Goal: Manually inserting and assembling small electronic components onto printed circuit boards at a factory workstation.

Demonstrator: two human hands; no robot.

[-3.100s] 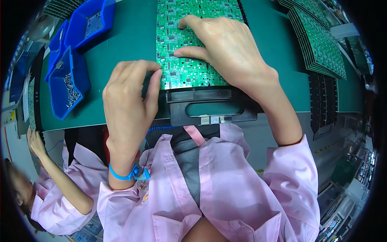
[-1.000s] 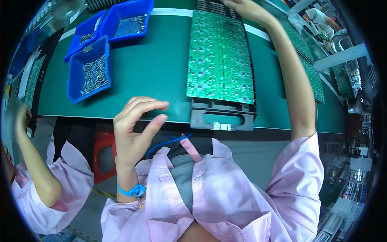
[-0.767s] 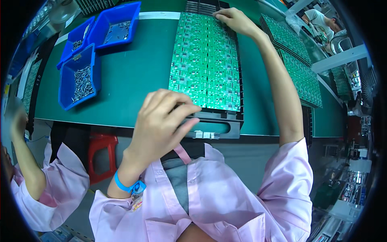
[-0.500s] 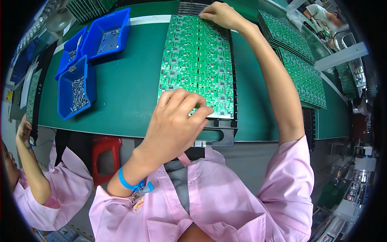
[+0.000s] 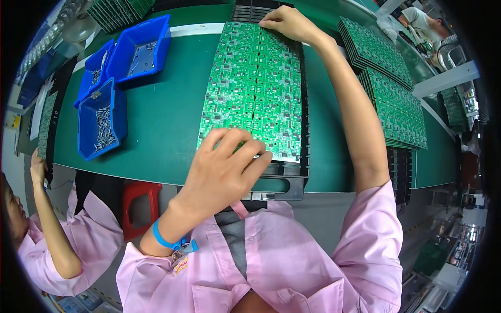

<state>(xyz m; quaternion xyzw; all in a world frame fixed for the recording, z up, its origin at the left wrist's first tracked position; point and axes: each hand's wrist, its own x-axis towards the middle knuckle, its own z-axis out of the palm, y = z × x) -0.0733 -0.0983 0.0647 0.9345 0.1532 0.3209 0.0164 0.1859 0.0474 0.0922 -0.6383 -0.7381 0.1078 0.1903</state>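
Note:
A long green circuit board panel, crowded with small components, lies lengthwise before me over a black slotted rack. My right hand pinches its far edge between thumb and fingers. At the near edge, my left hand has its fingers curled down onto the panel close to the left corner; the fingertips are partly hidden. A blue strap goes round my left wrist. The rack's handle end sticks out toward me past the panel's near edge.
Three blue bins, one of them a front bin of small metal parts, stand on the green table. Stacked panels lie to the right, more boards at the far left. A co-worker's arm and red stool are at left.
The view has shifted slightly. The panel's near end has moved a little left against the rack. My left hand's fingers have come down on the near edge; my right hand stays at the far edge.

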